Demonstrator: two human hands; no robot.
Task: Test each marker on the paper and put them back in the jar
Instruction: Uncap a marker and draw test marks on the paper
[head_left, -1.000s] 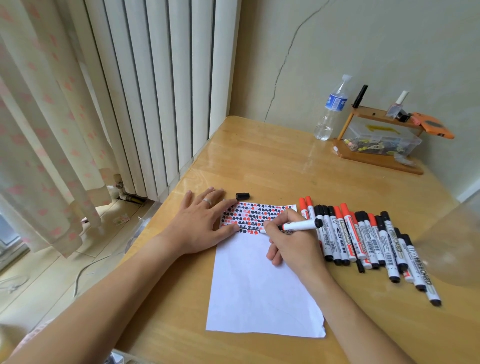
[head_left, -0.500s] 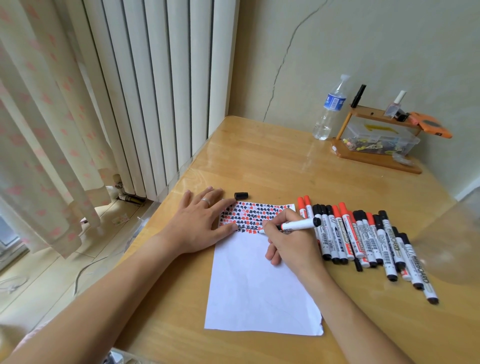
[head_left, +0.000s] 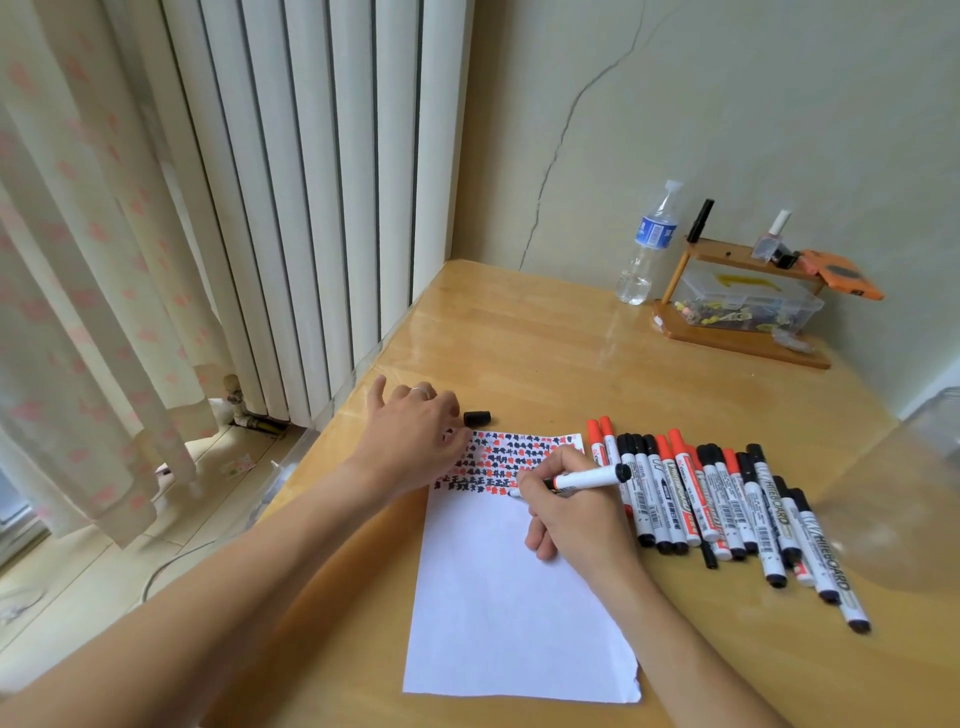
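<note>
A white sheet of paper (head_left: 514, 603) lies on the wooden table (head_left: 597, 358), its top band filled with red and black marks. My right hand (head_left: 571, 514) grips an uncapped white marker (head_left: 587, 479), with the tip on the paper at the lowest row of marks. My left hand (head_left: 415, 436) has lifted off the paper's top left corner, its fingers loosely curled near a loose black cap (head_left: 477, 417). A row of several red and black markers (head_left: 717, 499) lies right of the paper. A clear jar (head_left: 930, 488) stands blurred at the right edge.
At the back right stand a water bottle (head_left: 648, 244) and a wooden rack (head_left: 743, 338) holding a clear plastic box and small items. A white radiator (head_left: 311, 182) and a curtain (head_left: 78, 260) border the table's left side.
My left hand rose from lying flat on the paper and shifted up and left toward the black cap. My right hand and its marker stayed at the lowest row of marks.
</note>
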